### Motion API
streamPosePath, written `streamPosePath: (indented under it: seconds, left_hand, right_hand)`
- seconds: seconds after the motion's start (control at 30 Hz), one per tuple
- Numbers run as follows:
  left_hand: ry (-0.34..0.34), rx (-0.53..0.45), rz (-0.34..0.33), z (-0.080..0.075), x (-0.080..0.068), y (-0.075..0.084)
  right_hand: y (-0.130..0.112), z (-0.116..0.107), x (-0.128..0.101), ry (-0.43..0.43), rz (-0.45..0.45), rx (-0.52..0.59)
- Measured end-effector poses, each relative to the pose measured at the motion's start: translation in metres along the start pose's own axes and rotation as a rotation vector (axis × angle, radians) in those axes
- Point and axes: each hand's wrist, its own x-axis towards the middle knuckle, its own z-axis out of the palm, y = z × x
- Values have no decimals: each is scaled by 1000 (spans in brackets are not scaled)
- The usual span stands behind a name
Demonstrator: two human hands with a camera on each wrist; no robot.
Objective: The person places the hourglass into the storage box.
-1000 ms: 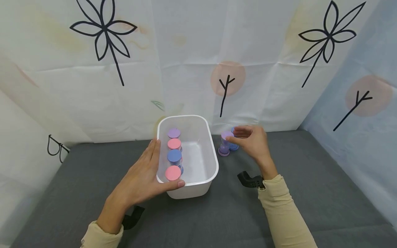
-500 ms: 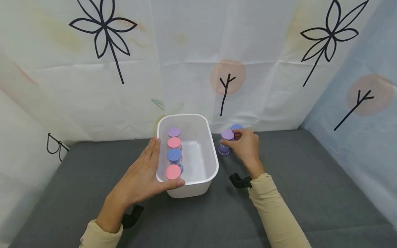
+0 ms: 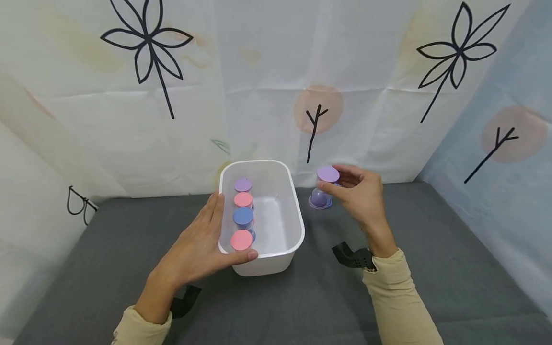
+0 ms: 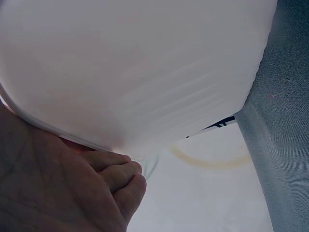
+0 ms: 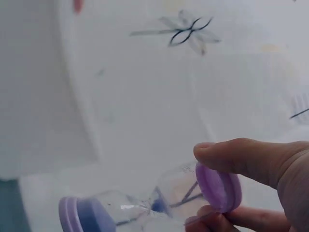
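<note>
Since half a second ago your right hand (image 3: 360, 194) has lifted the purple sand timer (image 3: 324, 188) clear of the grey worktop (image 3: 431, 268), thumb and fingers pinching its top cap, just right of the white tub (image 3: 297, 230). Your left hand (image 3: 198, 244) lies flat-fingered against the tub's left wall, thumb on the near rim, where four more timers (image 3: 242, 213) stand in a row. The timer looks light, smooth and breakable at its thin clear waist, so the caps are the safer hold; no brand or writing is legible.

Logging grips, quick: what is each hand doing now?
Left hand: open, flat against the bin.
Right hand: pinching the purple sand timer.
</note>
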Motion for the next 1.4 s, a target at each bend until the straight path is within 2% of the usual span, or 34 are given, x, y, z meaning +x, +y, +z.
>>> streamPosePath:
  seconds: [0.13,0.27,0.4,0.53,0.73,0.93,1.13,1.27,1.4]
  left_hand:
    - [-1,-3,1,1,0,-1]
    - [-2,-4,6,1,0,-1]
    - [-12,-2,0,0,0,-1]
    - [-21,-1,-4,0,1,-2]
    - [-26,-3,-2,1,1,-1]
    - [-33,-4,-12,-1,0,-1]
    - [-35,-10,-14,-2,-1,-1]
    - [-31,-8,-9,-1,-1,-1]
    - [-29,-7,-6,-1,0,0]
  right_hand:
    - [-23,-3,-4,-64,-53,173]
    - [-42,-1,3,-179,-73,225]
    - [-51,11,18,-374,-64,223]
    - [-44,32,36,-575,-17,179]
    - [-22,67,51,-743,-1,-5]
    - [-15,83,60,-787,-28,-207]
    - [-9,100,64,-818,-105,-407]
    - [-6,110,64,-836,-160,-481]
    - [-6,114,64,-813,-164,-526]
